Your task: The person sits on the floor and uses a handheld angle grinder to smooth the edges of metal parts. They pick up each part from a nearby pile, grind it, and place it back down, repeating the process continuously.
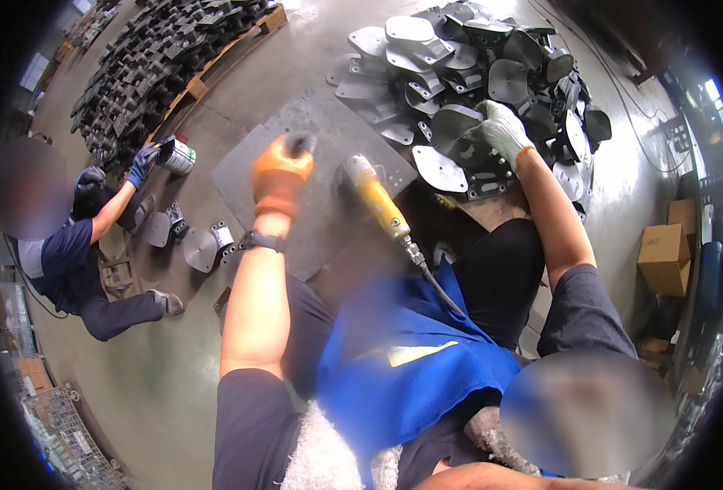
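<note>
My left hand, in an orange glove with a dark fingertip area, is over a dark flat metal plate; motion blur hides how its fingers lie. To its right a yellow air grinder rests at the plate's edge, its hose running back toward my blue apron. My right hand, in a white glove, reaches into a heap of grey metal brackets. Its fingers close on the edge of a rounded metal bracket at the heap's near side.
At the left a co-worker in blue gloves sits by a white can. Several loose brackets lie on the floor between us. A wooden pallet stacked with dark parts stands beyond. Cardboard boxes are at the right.
</note>
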`<action>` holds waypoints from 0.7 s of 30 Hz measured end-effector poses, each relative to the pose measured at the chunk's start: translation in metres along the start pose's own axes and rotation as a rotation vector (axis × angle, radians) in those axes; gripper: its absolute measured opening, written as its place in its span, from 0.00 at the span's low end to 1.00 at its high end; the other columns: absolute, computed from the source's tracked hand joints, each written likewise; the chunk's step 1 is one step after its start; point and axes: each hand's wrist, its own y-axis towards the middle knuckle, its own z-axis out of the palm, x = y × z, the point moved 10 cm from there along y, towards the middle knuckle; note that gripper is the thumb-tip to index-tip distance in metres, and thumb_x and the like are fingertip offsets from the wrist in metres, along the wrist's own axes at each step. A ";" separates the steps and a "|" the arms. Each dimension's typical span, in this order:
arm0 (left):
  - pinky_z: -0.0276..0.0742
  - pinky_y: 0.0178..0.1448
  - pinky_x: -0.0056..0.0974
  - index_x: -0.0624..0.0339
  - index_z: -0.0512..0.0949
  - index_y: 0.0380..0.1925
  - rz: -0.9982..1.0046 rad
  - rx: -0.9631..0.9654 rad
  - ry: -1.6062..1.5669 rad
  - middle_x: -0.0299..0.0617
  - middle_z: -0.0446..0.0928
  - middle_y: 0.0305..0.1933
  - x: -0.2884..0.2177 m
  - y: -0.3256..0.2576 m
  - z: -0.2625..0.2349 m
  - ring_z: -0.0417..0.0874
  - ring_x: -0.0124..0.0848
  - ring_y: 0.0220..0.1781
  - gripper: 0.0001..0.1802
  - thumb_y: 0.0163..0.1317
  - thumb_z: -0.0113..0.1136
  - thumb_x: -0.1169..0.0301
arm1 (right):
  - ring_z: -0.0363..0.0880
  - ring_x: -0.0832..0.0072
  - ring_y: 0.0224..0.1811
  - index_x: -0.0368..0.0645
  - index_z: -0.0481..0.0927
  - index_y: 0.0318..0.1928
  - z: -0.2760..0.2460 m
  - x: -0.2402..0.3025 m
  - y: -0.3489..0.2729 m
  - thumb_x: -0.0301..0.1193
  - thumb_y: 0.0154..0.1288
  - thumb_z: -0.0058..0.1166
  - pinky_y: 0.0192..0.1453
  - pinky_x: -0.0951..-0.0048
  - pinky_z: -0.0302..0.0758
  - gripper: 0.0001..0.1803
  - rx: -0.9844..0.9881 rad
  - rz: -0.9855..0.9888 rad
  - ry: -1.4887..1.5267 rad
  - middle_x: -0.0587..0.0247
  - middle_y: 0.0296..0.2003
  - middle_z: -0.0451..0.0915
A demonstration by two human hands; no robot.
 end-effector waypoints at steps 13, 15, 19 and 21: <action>0.82 0.50 0.37 0.63 0.82 0.44 0.431 -0.114 -0.421 0.44 0.87 0.40 -0.071 -0.074 -0.071 0.87 0.31 0.43 0.28 0.55 0.79 0.52 | 0.77 0.77 0.54 0.34 0.76 0.61 0.004 0.252 -0.127 0.23 0.48 0.80 0.58 0.74 0.78 0.38 0.346 -0.662 0.575 0.62 0.52 0.80; 0.81 0.43 0.37 0.63 0.84 0.36 0.315 -0.215 -0.498 0.43 0.87 0.33 -0.026 -0.068 -0.088 0.86 0.31 0.36 0.28 0.53 0.80 0.48 | 0.78 0.76 0.55 0.32 0.76 0.61 0.034 0.271 -0.130 0.22 0.49 0.79 0.60 0.74 0.79 0.37 0.419 -0.629 0.570 0.60 0.54 0.80; 0.84 0.47 0.44 0.64 0.83 0.41 0.364 -0.417 0.224 0.54 0.87 0.37 0.021 -0.067 -0.111 0.88 0.50 0.40 0.17 0.60 0.70 0.62 | 0.80 0.69 0.59 0.30 0.75 0.62 0.093 0.295 -0.106 0.26 0.53 0.74 0.66 0.70 0.76 0.36 0.443 -0.692 0.551 0.53 0.59 0.81; 0.84 0.50 0.47 0.62 0.83 0.42 0.216 -0.278 0.478 0.54 0.87 0.41 0.052 -0.048 -0.093 0.87 0.53 0.43 0.16 0.61 0.63 0.62 | 0.81 0.63 0.61 0.33 0.77 0.63 0.108 0.293 -0.084 0.38 0.58 0.72 0.66 0.68 0.76 0.35 0.386 -0.685 0.485 0.48 0.62 0.81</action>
